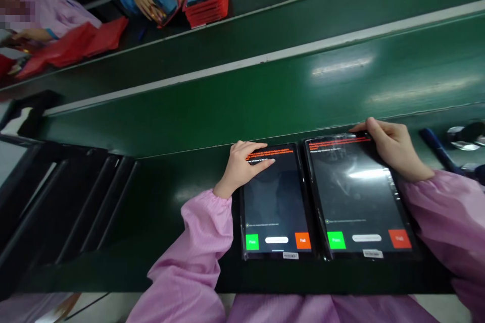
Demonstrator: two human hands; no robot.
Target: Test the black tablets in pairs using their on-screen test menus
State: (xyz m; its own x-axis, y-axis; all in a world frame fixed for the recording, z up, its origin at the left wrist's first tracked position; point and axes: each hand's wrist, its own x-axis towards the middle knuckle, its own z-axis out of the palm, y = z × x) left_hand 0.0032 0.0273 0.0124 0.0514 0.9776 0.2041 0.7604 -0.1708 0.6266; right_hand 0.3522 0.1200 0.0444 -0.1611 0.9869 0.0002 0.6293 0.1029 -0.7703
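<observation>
Two black tablets lie side by side on the dark green bench in front of me. Each lit screen carries orange text at the top, with a green and a red button at the bottom. My left hand (244, 164) rests on the top left corner of the left tablet (278, 202), fingers curled over its edge. My right hand (390, 147) grips the top right corner of the right tablet (358, 197), fingers closed round the edge. Both my sleeves are pink.
A green conveyor belt (303, 86) runs across beyond the tablets. Across it, one person in blue handles a stack of red-cased tablets (207, 2), and another in pink sits by red covers (79, 43). Black rails (76, 192) lie at the left, a blue pen (437, 149) at the right.
</observation>
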